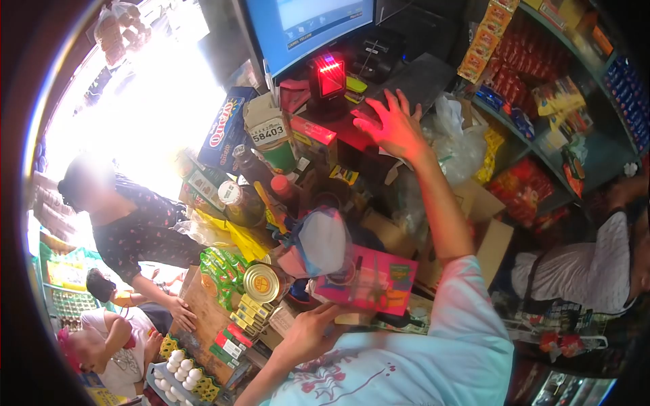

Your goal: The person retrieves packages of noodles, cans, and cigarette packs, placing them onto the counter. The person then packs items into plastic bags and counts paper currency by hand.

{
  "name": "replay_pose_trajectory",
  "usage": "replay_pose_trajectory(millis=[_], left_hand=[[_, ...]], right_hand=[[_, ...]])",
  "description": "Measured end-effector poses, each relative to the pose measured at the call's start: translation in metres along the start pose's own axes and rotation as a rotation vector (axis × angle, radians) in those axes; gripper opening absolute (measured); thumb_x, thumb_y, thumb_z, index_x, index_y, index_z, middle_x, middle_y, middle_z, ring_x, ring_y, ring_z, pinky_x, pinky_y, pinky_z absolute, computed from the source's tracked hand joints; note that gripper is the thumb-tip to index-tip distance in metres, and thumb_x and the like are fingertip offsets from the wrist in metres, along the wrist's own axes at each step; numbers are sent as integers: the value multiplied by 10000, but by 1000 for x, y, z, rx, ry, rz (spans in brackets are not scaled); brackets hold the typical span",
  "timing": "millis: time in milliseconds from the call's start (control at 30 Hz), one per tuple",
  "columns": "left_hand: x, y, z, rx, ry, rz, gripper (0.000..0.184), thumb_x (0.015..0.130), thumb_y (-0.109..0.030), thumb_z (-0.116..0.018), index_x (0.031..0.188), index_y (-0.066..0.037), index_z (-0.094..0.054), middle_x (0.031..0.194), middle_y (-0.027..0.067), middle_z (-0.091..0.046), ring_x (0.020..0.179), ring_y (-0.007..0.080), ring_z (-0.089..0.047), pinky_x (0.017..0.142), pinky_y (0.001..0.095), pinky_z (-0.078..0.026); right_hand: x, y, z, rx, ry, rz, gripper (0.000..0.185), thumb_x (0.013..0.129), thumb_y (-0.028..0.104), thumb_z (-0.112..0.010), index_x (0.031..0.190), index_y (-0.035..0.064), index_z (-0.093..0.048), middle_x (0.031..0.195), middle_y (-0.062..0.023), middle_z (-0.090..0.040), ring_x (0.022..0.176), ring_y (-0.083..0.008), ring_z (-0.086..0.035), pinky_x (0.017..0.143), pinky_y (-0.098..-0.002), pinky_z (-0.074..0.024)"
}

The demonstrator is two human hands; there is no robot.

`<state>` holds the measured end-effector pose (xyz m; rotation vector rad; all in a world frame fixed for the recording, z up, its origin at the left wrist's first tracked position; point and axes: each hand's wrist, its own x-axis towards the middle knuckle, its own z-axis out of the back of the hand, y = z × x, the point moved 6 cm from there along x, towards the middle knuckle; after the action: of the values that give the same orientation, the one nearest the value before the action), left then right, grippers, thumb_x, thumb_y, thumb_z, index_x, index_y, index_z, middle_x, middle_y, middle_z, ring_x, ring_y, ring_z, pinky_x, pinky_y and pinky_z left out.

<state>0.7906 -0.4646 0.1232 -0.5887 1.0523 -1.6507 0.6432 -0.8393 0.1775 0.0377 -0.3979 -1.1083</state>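
Head view showed me the right hand [395,126], fingers spread wide, near the scanner [330,80], and the left hand [310,333] by the pink box [365,279], grip unclear.

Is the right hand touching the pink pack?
No, the right hand is up near the red-lit scanner, well away from the pink pack, which is by the left hand.

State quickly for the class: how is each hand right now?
Left hand: fingers curled by the pink pack; grip unclear.
Right hand: open, fingers spread, near the scanner.
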Motion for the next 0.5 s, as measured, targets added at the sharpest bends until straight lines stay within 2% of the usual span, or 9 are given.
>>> replay_pose_trajectory(millis=[100, 200, 300, 500], left_hand=[[0, 3, -4, 2, -4, 7, 381, 843, -32, -739, 1220, -48, -684, 1130, 166, -725, 886, 346, -760, 744, 414, -607], [-2, 8, -2, 22, -11, 10, 386, 837, -31, -739, 1219, -52, -685, 1114, 166, -725, 873, 351, -755, 742, 415, -607], [-3, 13, -3, 32, -30, 10, 392, 834, -32, -740, 1221, -56, -684, 1099, 169, -725, 872, 359, -752, 739, 419, -605], [-3, 12, -3, -3, -5, 60, 391, 835, -49, -754, 1220, -57, -687, 1088, 168, -728, 893, 366, -745, 755, 435, -595]], right_hand=[[7, -11, 2, 81, -21, -20, 860, 919, 759, -563, 1542, 169, -501, 1668, -229, -314, 1587, -417, -179, 1193, -766, -119], [10, -52, -11, 18, -162, -297, 917, 902, 810, -523, 1568, 182, -475, 1673, -259, -285, 1586, -440, -166, 1185, -781, -114], [10, -76, -7, 22, -115, -360, 937, 903, 820, -507, 1588, 183, -453, 1691, -270, -244, 1592, -449, -138, 1188, -775, -109], [20, -80, 0, 56, -61, -251, 909, 902, 820, -507, 1569, 204, -493, 1701, -255, -235, 1594, -446, -139, 1185, -776, -108]])
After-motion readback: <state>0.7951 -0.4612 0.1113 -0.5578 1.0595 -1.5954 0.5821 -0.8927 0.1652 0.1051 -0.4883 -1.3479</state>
